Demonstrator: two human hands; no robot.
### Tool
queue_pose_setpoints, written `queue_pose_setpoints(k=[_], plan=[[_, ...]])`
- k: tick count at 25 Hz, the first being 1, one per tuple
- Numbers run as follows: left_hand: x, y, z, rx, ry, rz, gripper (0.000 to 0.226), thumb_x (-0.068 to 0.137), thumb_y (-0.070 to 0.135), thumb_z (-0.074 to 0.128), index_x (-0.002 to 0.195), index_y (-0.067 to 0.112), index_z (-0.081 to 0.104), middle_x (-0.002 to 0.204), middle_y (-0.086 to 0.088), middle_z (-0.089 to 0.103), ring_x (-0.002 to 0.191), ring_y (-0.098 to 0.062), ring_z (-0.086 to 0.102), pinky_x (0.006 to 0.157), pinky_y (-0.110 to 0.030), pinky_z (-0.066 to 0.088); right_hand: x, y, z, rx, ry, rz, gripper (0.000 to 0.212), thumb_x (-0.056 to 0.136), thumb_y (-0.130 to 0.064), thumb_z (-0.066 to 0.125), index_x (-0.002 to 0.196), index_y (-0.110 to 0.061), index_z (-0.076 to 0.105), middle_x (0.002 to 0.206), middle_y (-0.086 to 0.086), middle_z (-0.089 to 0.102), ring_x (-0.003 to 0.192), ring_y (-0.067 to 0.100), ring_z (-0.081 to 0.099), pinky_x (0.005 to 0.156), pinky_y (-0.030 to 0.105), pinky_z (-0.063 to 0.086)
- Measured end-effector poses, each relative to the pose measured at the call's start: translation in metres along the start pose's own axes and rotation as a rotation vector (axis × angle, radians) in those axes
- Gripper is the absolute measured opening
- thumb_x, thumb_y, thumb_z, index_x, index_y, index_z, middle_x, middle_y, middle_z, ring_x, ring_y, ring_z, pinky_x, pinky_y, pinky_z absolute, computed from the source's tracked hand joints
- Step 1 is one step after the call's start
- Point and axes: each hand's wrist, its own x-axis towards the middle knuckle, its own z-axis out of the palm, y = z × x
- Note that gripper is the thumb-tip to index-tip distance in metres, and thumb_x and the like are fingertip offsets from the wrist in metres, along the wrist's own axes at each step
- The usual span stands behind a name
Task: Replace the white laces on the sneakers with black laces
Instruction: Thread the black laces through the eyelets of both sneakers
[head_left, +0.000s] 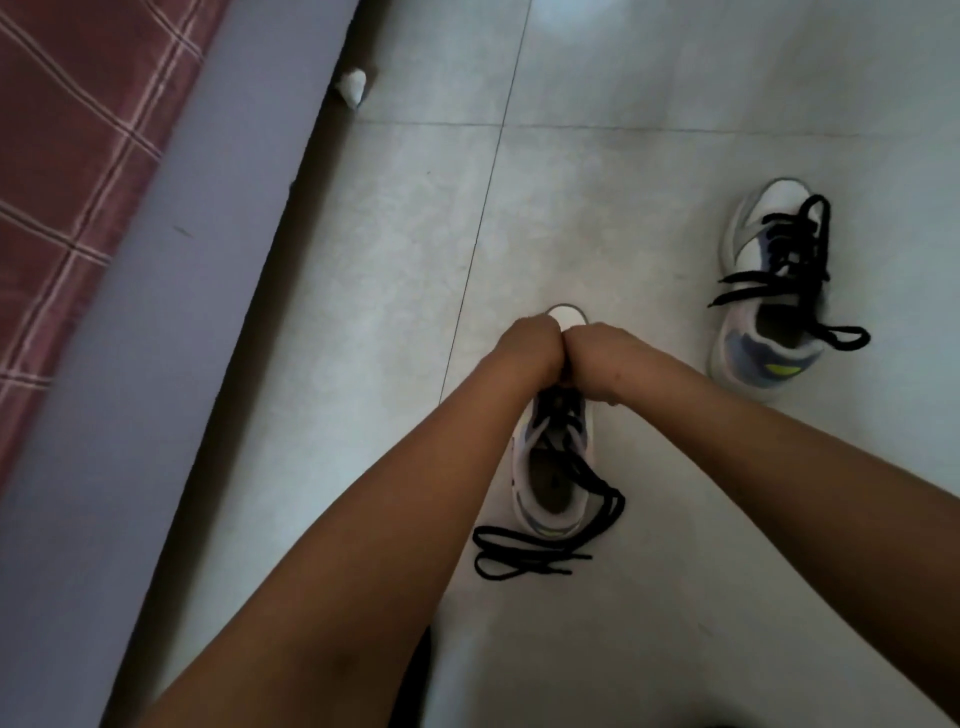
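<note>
Both hands (563, 353) meet over the near sneaker (553, 467); grip hidden, no writing legible.

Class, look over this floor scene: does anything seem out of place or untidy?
Yes. A crumpled white scrap lies on the floor against the bed edge. Both sneakers' black laces trail loose: near sneaker, far sneaker.

Both bare forearms reach from the six and four o'clock edges toward the centre, converging as they go. The left hand (530, 345) and right hand (597, 353) meet knuckle to knuckle, backs turned up to the camera, wrists bent downward. The fingers of both curl under and out of sight, so their grip cannot be told
</note>
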Motion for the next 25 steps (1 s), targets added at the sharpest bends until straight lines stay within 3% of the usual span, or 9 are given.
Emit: queue_pose_setpoints(k=[3,5,8,12,13,16,18,22,25], plan=[[0.001,-0.008,-0.006,-0.025,-0.114,0.037,0.023,0.089,0.005,0.056,0.109,-0.003,0.062,0.111,-0.02,0.065,0.1,-0.029,0.065,0.08,-0.029,0.051,-0.001,0.012,-0.003,0.189,-0.073,-0.049,0.018,0.09,-0.012,0.06,0.105,-0.004,0.064,0.103,0.017,0.065,0.086,0.03,0.066,0.065,0.031,0.053],[-0.001,-0.014,-0.008,-0.085,-0.135,0.086,0.024,0.092,0.007,0.055,0.113,0.001,0.063,0.109,-0.017,0.067,0.098,-0.028,0.066,0.084,-0.033,0.055,-0.005,0.022,-0.005,0.36,-0.043,-0.098,0.014,0.092,-0.015,0.058,0.1,-0.005,0.062,0.094,0.017,0.062,0.081,0.033,0.067,0.068,0.037,0.058],[-0.003,-0.019,-0.008,-0.126,-0.142,0.142,0.024,0.093,0.005,0.054,0.115,0.001,0.064,0.106,-0.019,0.065,0.091,-0.029,0.064,0.086,-0.034,0.053,-0.008,0.026,-0.001,0.383,0.008,-0.137,0.006,0.093,-0.016,0.056,0.094,-0.01,0.058,0.092,0.013,0.059,0.082,0.034,0.068,0.072,0.039,0.058],[-0.006,-0.017,-0.004,-0.071,-0.049,0.167,0.021,0.091,0.01,0.056,0.099,-0.007,0.065,0.079,-0.014,0.058,0.075,-0.023,0.054,0.059,-0.025,0.044,-0.004,0.026,0.005,0.337,0.019,-0.163,0.01,0.095,-0.013,0.049,0.101,-0.009,0.055,0.099,0.011,0.056,0.088,0.032,0.064,0.072,0.039,0.057],[-0.007,-0.02,-0.002,-0.126,-0.044,0.173,0.017,0.091,0.01,0.056,0.092,-0.005,0.063,0.077,-0.013,0.056,0.075,-0.024,0.054,0.061,-0.026,0.046,-0.003,0.03,0.007,0.408,0.001,-0.174,0.007,0.096,-0.013,0.047,0.098,-0.011,0.053,0.094,0.009,0.053,0.084,0.03,0.061,0.071,0.04,0.057],[-0.013,-0.036,0.007,-0.442,-0.014,0.171,0.009,0.091,0.002,0.054,0.083,0.002,0.059,0.08,-0.017,0.057,0.079,-0.03,0.059,0.085,-0.045,0.054,-0.006,0.044,0.02,0.644,0.02,-0.203,0.019,0.098,-0.012,0.043,0.08,-0.016,0.044,0.077,0.005,0.047,0.068,0.02,0.049,0.064,0.036,0.05],[-0.014,-0.043,0.018,-0.464,0.075,0.175,0.01,0.091,0.002,0.054,0.084,-0.001,0.061,0.087,-0.025,0.061,0.086,-0.035,0.063,0.087,-0.05,0.052,-0.009,0.05,0.033,0.744,0.077,-0.196,0.021,0.098,-0.012,0.043,0.078,-0.017,0.042,0.075,0.005,0.048,0.067,0.019,0.045,0.066,0.035,0.047],[-0.02,-0.04,0.033,-0.417,0.247,0.189,0.01,0.091,0.011,0.058,0.086,0.003,0.062,0.092,-0.016,0.064,0.086,-0.028,0.062,0.079,-0.037,0.051,-0.01,0.05,0.043,0.816,0.173,-0.138,0.013,0.097,-0.016,0.047,0.084,-0.014,0.046,0.078,0.008,0.054,0.07,0.023,0.052,0.071,0.039,0.051],[-0.029,-0.052,0.02,-0.417,0.355,0.2,0.006,0.092,0.022,0.058,0.09,0.017,0.056,0.087,0.002,0.059,0.078,-0.011,0.054,0.06,-0.015,0.037,-0.019,0.049,0.044,0.807,0.342,-0.116,0.008,0.095,-0.021,0.052,0.091,-0.014,0.049,0.079,0.006,0.058,0.075,0.025,0.056,0.068,0.034,0.047]])
